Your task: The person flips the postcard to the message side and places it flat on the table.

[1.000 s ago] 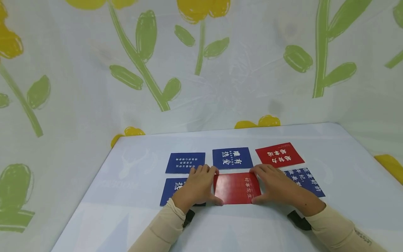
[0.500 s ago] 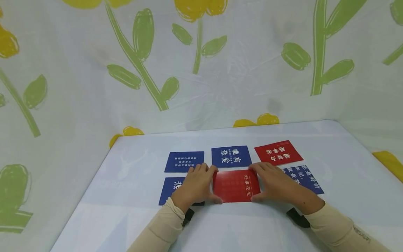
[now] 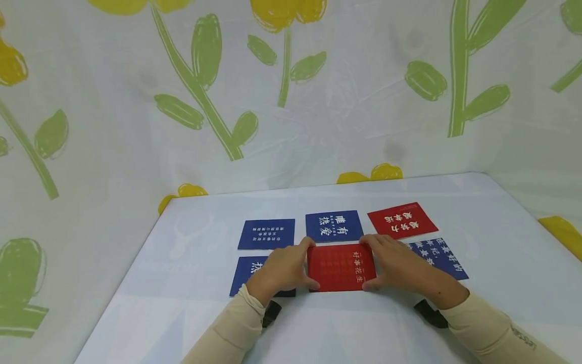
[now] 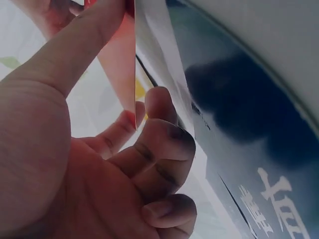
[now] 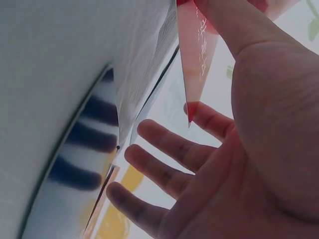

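Note:
A red card (image 3: 336,268) with pale characters near its right end lies between my two hands in the head view. My left hand (image 3: 283,269) holds its left end, with the thumb at the near corner and a finger at the far one. The right hand (image 3: 397,265) grips the opposite end in the same way. The left wrist view shows the card (image 4: 119,72) edge-on between thumb and index finger, the other fingers bent. In the right wrist view the card (image 5: 197,59) spans thumb and index finger, apart from the table surface, while the other fingers spread free.
Two blue cards, one far (image 3: 266,234) and one near (image 3: 243,275), lie at left; my left hand partly covers the near one. Behind the held card is another blue card (image 3: 335,226). At right lie a red card (image 3: 402,221) and a blue card (image 3: 441,260) on the white table (image 3: 182,283).
The left hand's other fingers have drawn in, so that mainly the index finger shows at the far corner. Glare on the red card has faded. The right hand has hardly moved.

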Demonstrator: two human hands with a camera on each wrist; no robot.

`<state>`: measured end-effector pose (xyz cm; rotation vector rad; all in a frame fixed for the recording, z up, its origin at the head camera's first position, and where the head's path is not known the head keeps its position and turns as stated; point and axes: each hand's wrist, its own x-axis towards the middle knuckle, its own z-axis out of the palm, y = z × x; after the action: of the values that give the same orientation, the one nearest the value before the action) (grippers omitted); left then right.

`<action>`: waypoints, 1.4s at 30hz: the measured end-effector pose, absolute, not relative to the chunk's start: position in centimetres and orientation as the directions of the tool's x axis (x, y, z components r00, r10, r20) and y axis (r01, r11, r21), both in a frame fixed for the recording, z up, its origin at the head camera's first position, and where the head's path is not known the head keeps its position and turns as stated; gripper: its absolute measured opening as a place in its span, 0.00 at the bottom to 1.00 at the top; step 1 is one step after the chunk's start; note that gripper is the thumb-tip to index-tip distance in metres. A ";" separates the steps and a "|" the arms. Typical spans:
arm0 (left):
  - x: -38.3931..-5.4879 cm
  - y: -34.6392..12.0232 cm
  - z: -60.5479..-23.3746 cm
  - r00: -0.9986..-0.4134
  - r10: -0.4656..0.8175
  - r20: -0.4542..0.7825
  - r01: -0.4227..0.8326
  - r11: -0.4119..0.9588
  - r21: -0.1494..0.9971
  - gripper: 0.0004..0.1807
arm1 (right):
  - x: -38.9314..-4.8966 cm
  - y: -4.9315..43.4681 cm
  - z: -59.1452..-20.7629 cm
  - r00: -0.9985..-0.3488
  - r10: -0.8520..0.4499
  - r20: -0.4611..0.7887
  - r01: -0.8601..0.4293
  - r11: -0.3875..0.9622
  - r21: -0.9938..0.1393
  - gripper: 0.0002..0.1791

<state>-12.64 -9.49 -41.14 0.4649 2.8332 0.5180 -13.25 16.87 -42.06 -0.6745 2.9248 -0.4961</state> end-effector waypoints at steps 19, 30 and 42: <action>-12.5 -9.6 -40.4 -0.928 0.323 -0.184 0.224 0.881 0.416 0.41 | -13.1 16.7 -41.9 -0.893 -0.449 0.022 -0.436 0.854 -0.283 0.55; -12.4 -9.5 -40.6 -0.930 0.313 -0.190 0.209 0.879 0.429 0.42 | -13.1 17.1 -41.3 -0.893 -0.448 -0.043 -0.409 0.847 -0.339 0.46; -12.2 -9.2 -40.2 -0.931 0.334 -0.148 0.243 0.868 0.433 0.35 | -13.1 17.1 -40.8 -0.896 -0.439 -0.066 -0.374 0.827 -0.419 0.38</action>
<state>-12.22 -9.21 -40.25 0.4412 2.8228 0.6123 -13.06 17.06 -40.79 -0.6382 2.8491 -0.6049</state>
